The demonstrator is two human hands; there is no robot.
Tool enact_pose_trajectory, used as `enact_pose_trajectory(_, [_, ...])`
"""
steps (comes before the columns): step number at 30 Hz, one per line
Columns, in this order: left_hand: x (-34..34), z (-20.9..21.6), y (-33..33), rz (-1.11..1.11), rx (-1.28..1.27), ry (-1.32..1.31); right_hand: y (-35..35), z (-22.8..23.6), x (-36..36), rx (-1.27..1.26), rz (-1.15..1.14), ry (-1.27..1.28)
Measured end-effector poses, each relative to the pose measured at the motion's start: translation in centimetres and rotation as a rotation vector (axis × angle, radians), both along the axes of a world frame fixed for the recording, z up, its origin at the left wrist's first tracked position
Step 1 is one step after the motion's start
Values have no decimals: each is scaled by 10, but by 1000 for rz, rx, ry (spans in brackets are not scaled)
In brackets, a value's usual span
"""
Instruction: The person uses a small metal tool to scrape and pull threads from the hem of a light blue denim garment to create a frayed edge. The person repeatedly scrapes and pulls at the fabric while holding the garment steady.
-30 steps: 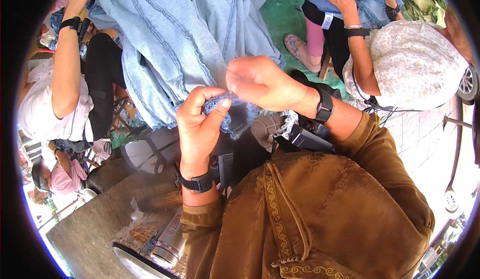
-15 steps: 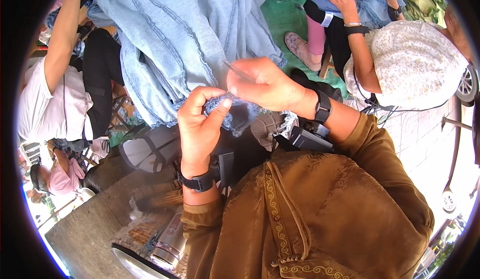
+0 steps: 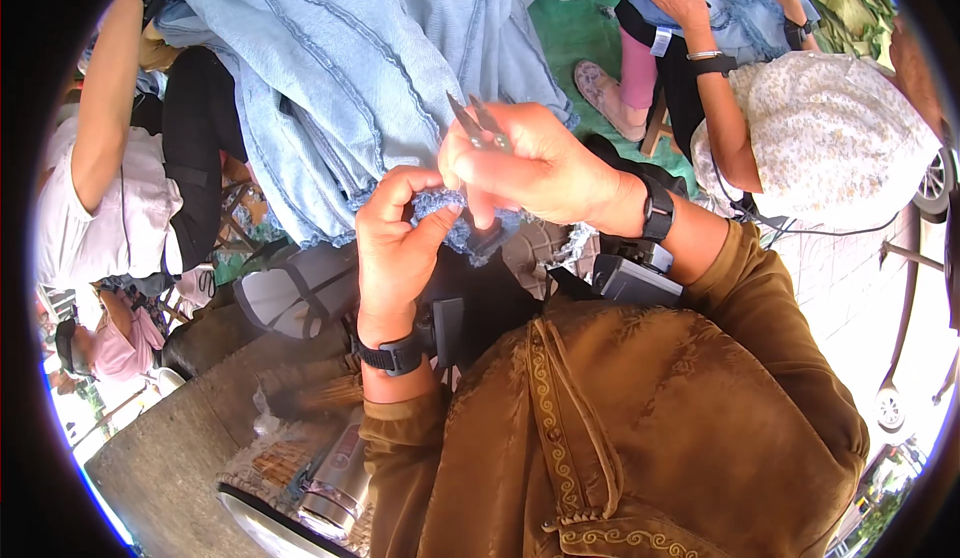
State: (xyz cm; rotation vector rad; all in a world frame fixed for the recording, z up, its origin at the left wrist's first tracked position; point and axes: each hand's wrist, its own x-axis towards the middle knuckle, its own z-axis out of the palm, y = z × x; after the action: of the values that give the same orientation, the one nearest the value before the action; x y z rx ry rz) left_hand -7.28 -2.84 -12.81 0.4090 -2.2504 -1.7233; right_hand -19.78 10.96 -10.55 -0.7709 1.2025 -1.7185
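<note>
My left hand point(image 3: 392, 243) pinches the frayed edge point(image 3: 436, 201) of light blue denim between thumb and fingers. Close beside it on the right, my right hand point(image 3: 545, 170) is closed around a small pair of thread snips point(image 3: 480, 124). Their two pointed blades stick out beyond the fingers toward the upper left, apart at the tips. The large pale denim garment point(image 3: 330, 88), with dark seam lines, spreads away from my hands over the far middle of the view. Shaggy loose threads hang below the held edge.
A person in white point(image 3: 110, 198) sits at the left. At the right another person, in a patterned top point(image 3: 820, 143), handles blue denim. A metal flask point(image 3: 335, 483) lies in a basket near my left elbow. Wheels point(image 3: 935, 173) stand at the far right.
My right hand has turned and lifted slightly, so the snips' blades now show clearly, pointing up and left. My left hand keeps its pinch on the denim edge.
</note>
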Motion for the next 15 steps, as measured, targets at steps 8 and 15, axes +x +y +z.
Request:
enact_pose_trajectory(8, [-2,-9,-20,155,-37,16,26,-5,7,101,205,-155])
enact_pose_trajectory(15, [-1,-4,-28,254,111,22,63,-36,15,290,50,464])
